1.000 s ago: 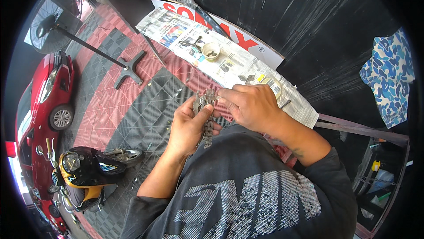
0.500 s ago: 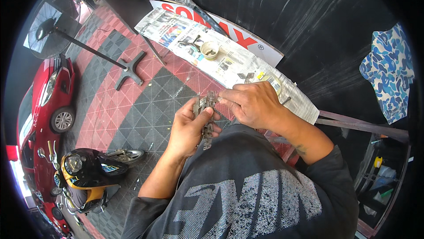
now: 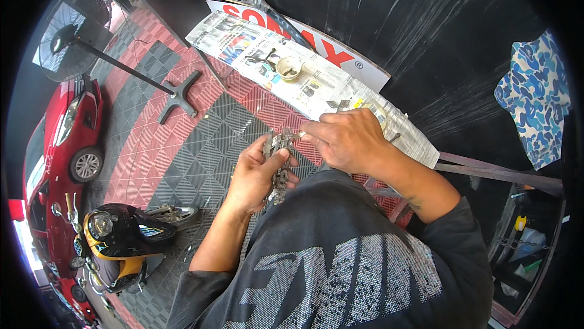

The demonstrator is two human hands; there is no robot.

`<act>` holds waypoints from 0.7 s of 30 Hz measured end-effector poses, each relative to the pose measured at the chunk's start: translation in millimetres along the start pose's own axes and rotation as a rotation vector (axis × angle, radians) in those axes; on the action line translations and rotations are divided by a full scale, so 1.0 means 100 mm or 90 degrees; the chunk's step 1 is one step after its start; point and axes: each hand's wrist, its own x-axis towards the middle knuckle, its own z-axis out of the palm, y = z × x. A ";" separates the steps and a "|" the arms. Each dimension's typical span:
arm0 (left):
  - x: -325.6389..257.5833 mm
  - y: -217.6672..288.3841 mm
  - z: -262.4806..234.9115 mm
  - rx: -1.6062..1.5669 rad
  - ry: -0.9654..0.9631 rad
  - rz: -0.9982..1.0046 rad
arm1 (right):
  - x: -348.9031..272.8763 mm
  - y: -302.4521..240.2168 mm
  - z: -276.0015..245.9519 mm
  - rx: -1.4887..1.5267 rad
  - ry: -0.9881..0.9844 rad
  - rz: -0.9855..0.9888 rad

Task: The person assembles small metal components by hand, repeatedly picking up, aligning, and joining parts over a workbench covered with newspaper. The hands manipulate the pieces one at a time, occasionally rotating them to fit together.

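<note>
My left hand (image 3: pixel 258 174) is closed round a long, narrow grey-brown piece (image 3: pixel 280 157) with a knobbly, jointed surface, its exact kind unclear. The thumb presses on its face, and its lower end sticks out below the fingers. Close by on the right, my right hand (image 3: pixel 345 139) has thumb and forefinger pinched together at the piece's upper end. Whatever may be between those fingertips is too small to make out. Beyond the hands, a newspaper-covered bench (image 3: pixel 243 46) carries a round pale cup (image 3: pixel 288 69) with dark bits inside.
A yellow-edged round item (image 3: pixel 378 112) and a small dark tool (image 3: pixel 395 138) lie on the newspaper behind my right hand. A pedestal fan's cross-shaped foot (image 3: pixel 177 95) stands on the tiled floor, left. A motorbike (image 3: pixel 115 238) and red car (image 3: pixel 61 146) are further left.
My right hand has shifted slightly left and up, its fingers still pinched by the piece's top. The left hand has turned the piece a little, and its lower end now sits slightly higher.
</note>
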 end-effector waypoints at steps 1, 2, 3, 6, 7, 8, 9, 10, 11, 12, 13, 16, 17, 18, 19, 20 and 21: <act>0.00 0.00 0.00 0.005 0.002 -0.002 | 0.00 0.00 0.02 0.021 -0.005 0.006; 0.00 0.01 -0.01 0.010 0.005 -0.004 | 0.00 0.00 0.06 0.041 -0.010 0.013; -0.01 0.00 -0.02 0.016 0.010 -0.006 | 0.00 -0.01 0.09 0.064 -0.015 0.017; -0.02 -0.06 0.00 -0.010 0.003 0.000 | -0.02 -0.04 0.06 0.088 -0.029 0.035; -0.02 -0.06 0.01 -0.007 0.008 -0.003 | -0.02 -0.03 0.06 0.086 -0.027 0.032; -0.03 -0.04 0.02 -0.004 0.014 -0.006 | -0.02 -0.03 0.07 0.084 -0.025 0.029; -0.03 -0.02 0.04 -0.001 0.019 -0.008 | -0.01 -0.02 0.07 0.083 -0.022 0.025; -0.03 -0.03 0.03 -0.001 0.013 -0.003 | -0.01 -0.01 0.06 0.086 -0.027 0.022; -0.02 -0.06 0.02 -0.001 0.007 0.002 | -0.01 0.00 0.05 0.090 -0.032 0.019; -0.02 -0.08 0.01 0.000 0.001 0.007 | 0.00 0.01 0.05 0.093 -0.036 0.016; -0.01 -0.06 0.00 0.005 -0.002 0.008 | 0.01 0.01 0.04 0.079 -0.031 0.010; -0.02 -0.02 -0.02 0.008 -0.017 0.009 | 0.02 0.00 0.00 0.040 -0.016 -0.004; -0.02 -0.01 -0.03 0.003 -0.023 0.009 | 0.02 -0.02 -0.02 0.028 -0.011 -0.008; -0.02 0.01 -0.03 -0.001 -0.027 0.011 | 0.03 -0.02 -0.03 0.017 -0.005 -0.013; -0.02 0.02 -0.04 -0.004 -0.026 0.010 | 0.03 -0.03 -0.04 0.016 0.007 -0.020; -0.02 0.03 -0.04 -0.007 -0.026 0.009 | 0.04 -0.03 -0.04 0.015 0.018 -0.027; -0.03 0.03 -0.05 -0.011 -0.026 0.008 | 0.04 -0.03 -0.04 0.014 0.029 -0.034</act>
